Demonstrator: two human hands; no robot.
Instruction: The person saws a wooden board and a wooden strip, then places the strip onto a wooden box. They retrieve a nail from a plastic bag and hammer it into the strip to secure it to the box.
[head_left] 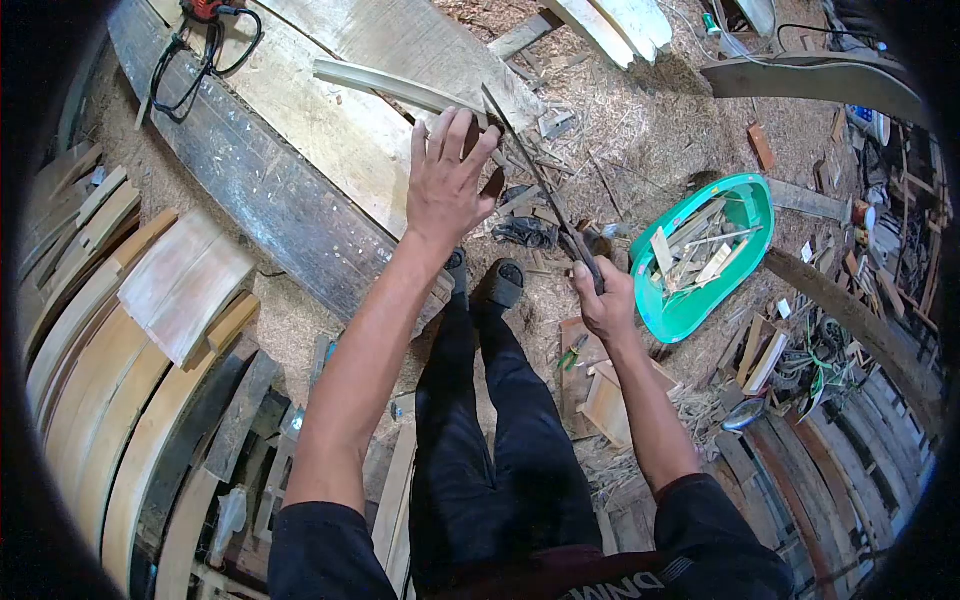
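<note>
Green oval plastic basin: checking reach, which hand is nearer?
Right. Right hand, gripping a long metal blade, is just left of the basin; left hand is farther left.

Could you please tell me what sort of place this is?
Most likely a woodworking workshop: curved planks are stacked at the left, shavings cover the floor, and a green basin holds wood offcuts.

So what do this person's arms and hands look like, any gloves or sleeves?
Both hands are bare: no gloves, rings or watch visible on the left hand or right hand. Forearms are uncovered; short black sleeves end above the elbows. The black top carries white lettering, only partly in view.
</note>
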